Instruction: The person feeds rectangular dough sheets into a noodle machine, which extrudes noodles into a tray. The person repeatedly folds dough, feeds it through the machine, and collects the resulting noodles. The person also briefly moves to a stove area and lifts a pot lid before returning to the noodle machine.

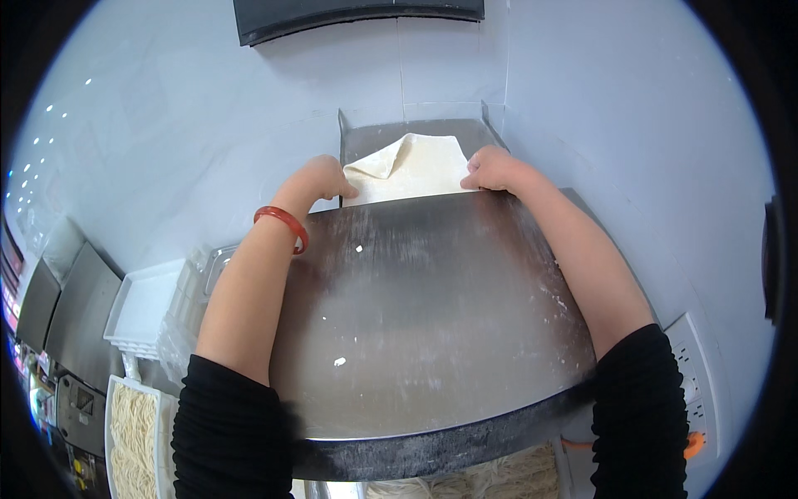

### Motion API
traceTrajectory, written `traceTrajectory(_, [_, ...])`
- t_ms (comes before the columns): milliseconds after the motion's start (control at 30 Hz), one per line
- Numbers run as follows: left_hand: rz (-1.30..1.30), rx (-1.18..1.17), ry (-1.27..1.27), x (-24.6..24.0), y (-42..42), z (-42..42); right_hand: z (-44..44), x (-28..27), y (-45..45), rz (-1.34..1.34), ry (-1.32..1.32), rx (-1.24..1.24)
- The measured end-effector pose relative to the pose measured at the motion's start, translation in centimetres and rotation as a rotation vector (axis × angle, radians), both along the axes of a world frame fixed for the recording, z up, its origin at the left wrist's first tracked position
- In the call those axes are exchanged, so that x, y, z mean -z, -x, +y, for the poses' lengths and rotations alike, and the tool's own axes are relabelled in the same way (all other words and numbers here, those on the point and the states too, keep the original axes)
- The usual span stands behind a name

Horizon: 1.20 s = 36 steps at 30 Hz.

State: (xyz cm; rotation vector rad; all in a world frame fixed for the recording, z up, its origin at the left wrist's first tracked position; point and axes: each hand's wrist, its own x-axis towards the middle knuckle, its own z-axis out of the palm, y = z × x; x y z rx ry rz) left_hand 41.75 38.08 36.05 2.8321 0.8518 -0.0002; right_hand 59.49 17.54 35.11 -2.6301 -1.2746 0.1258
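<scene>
A pale sheet of dough (pixel 430 163) lies on a sloping metal tray (pixel 411 128) beyond the far edge of a flour-dusted metal machine top (pixel 424 312). Its upper left corner is folded over on itself. My left hand (pixel 324 178) grips the sheet's left edge; a red bangle (pixel 282 226) circles that wrist. At the opposite edge, the fingers of my right hand (pixel 492 169) pinch the dough. The near end of the sheet is hidden behind the machine top. Both arms reach forward over the metal surface, where small white bits of dough or flour are scattered.
Stacked white plastic trays (pixel 149 305) stand at the left, above a tray of cut noodles (pixel 133 436). More noodles (pixel 480 480) show below the machine's front edge. White walls close in behind and at the right, with a socket panel (pixel 695 380) low down. A dark box (pixel 361 15) hangs overhead.
</scene>
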Motion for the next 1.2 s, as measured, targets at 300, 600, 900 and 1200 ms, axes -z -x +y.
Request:
traceTrajectory(300, [0.112, 0.014, 0.090, -0.7, 0.7, 0.1, -0.6, -0.9, 0.1, 0.018, 0.060, -0.135])
traceTrajectory(600, [-0.035, -0.007, 0.026, 0.0, 0.6, -0.2, -0.4, -0.1, 0.2, -0.047, 0.015, -0.044])
traceTrajectory(900, [0.028, 0.000, 0.051, -0.3, 0.5, -0.3, -0.5, -0.2, -0.3, 0.128, -0.035, -0.030])
traceTrajectory(1200, [-0.112, -0.105, -0.147, 0.4, 0.1, -1.4, -0.2, -0.1, -0.7, 0.107, -0.064, -0.028])
